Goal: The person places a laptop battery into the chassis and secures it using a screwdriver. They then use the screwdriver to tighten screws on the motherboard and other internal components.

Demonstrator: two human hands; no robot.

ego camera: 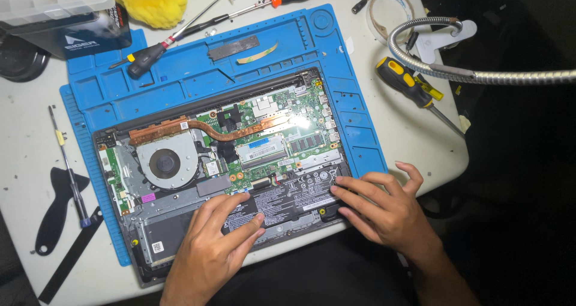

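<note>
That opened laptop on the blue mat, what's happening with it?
A person has both hands flat on the black battery of an opened laptop lying on a blue work mat. The left hand presses its left part, the right hand its right end. Screwdrivers lie around, untouched.

A white bench (24,162) fills the view under bright light; to the right, the floor (522,162) lies in darkness.

You have two hands, the left hand (210,246) and right hand (384,207), on one opened laptop (222,162) with one cooling fan (167,162). Four screwdrivers lie around one blue mat (354,138). One yellow cloth (150,3) sits far left.
</note>
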